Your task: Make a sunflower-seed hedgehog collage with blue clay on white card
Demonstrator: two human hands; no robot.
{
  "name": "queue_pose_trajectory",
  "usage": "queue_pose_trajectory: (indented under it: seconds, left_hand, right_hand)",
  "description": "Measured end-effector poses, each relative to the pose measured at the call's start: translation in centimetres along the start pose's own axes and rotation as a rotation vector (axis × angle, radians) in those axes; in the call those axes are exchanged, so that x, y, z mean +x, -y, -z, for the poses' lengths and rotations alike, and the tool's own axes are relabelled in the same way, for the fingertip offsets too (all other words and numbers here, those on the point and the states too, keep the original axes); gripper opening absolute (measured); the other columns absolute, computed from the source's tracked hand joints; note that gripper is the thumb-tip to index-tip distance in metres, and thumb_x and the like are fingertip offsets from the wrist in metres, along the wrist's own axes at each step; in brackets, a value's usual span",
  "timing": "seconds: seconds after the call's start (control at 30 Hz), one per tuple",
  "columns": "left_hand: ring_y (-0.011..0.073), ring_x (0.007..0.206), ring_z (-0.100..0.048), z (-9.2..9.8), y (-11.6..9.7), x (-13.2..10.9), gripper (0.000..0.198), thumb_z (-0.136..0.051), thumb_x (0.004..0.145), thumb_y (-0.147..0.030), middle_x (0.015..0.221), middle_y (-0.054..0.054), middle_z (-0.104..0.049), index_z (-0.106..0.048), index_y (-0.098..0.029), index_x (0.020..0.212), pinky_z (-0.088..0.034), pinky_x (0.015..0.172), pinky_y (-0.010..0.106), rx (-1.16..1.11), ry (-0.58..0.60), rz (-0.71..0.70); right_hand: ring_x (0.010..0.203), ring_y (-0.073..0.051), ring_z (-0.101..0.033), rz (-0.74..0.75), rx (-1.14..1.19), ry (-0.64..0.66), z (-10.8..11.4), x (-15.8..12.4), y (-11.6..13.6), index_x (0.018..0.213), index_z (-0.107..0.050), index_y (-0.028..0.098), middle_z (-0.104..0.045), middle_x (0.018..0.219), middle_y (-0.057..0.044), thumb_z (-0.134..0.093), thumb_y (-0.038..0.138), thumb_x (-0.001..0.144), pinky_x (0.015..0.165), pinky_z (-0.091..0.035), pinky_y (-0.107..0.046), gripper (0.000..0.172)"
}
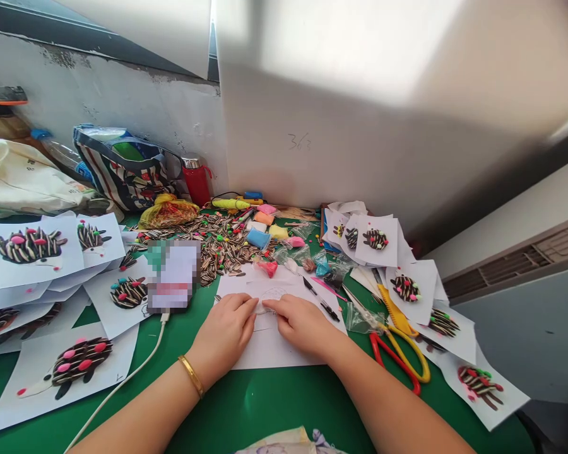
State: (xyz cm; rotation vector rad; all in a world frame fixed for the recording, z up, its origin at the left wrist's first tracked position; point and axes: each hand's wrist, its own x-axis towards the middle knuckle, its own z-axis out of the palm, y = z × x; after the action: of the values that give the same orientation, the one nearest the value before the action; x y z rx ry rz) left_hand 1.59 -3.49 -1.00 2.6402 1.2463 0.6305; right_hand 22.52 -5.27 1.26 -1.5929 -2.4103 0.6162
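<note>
My left hand [227, 331] and my right hand [298, 321] rest close together on a white sheet of paper [284, 353] with a faint outline drawing [273, 294] on it. The fingertips of both hands are bent and pressed down at the sheet's middle, almost touching each other. Whether anything small lies under them is hidden. A gold bangle [192, 376] sits on my left wrist. A black pen [320, 299] lies on the sheet just right of my right hand.
A heap of striped sunflower seeds [218, 243] and coloured clay blocks [260, 233] lie behind the sheet. Finished hedgehog pictures [78, 362] cover both sides of the green table [246, 403]. Scissors [402, 353], a phone with cable [173, 277], a red bottle [196, 180] and a striped bag [123, 167] stand around.
</note>
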Motion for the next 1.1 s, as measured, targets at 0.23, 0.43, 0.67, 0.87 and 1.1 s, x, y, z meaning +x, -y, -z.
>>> queue_pose_trajectory:
  seconds: [0.23,0.43,0.67,0.87,1.1]
  left_hand:
    - [0.023,0.1,-0.06,0.06,0.19,0.19,0.026,-0.046,0.094,-0.021,0.108,0.009,-0.066,-0.068,-0.018,0.107,-0.05,0.091,0.041,-0.028,-0.019,-0.006]
    - [0.0228,0.1,-0.06,0.08,0.21,0.17,0.025,-0.046,0.093,-0.019,0.106,0.009,-0.066,-0.069,-0.019,0.104,-0.051,0.09,0.042,-0.035,-0.013,-0.01]
    - [0.0229,0.1,-0.06,0.12,0.24,0.21,0.026,-0.046,0.092,-0.017,0.107,0.009,-0.066,-0.069,-0.019,0.106,-0.051,0.09,0.042,-0.039,-0.007,-0.013]
    - [0.023,0.1,-0.06,0.1,0.32,0.22,0.027,-0.045,0.092,-0.017,0.107,0.01,-0.066,-0.069,-0.019,0.106,-0.051,0.09,0.043,-0.038,-0.009,-0.018]
    - [0.0233,0.101,-0.061,-0.08,0.45,0.19,0.026,-0.046,0.092,-0.018,0.108,0.009,-0.066,-0.069,-0.02,0.106,-0.051,0.091,0.042,-0.045,-0.013,-0.012]
  right_hand:
    - [0.091,-0.018,-0.056,0.031,-0.026,0.006,-0.22,-0.26,-0.23,0.137,-0.053,0.029,-0.06,0.1,-0.005,-0.044,0.015,0.091,0.079,-0.04,-0.027,0.049]
    - [0.084,-0.017,-0.052,0.074,-0.085,0.035,-0.26,-0.7,-0.34,0.139,-0.051,0.029,-0.056,0.099,-0.005,-0.048,0.015,0.091,0.075,-0.038,-0.026,0.05]
    - [0.084,-0.016,-0.05,0.093,-0.087,0.028,-0.31,-0.8,-0.13,0.14,-0.048,0.031,-0.055,0.098,-0.004,-0.049,0.012,0.088,0.075,-0.037,-0.027,0.056]
    - [0.083,-0.017,-0.05,0.079,-0.114,0.043,-0.25,-0.75,0.19,0.139,-0.051,0.033,-0.054,0.098,-0.005,-0.051,0.015,0.089,0.075,-0.037,-0.028,0.053]
    - [0.084,-0.017,-0.05,0.09,-0.127,0.029,-0.55,-0.67,0.12,0.141,-0.048,0.035,-0.054,0.098,-0.005,-0.05,0.014,0.088,0.074,-0.037,-0.028,0.057]
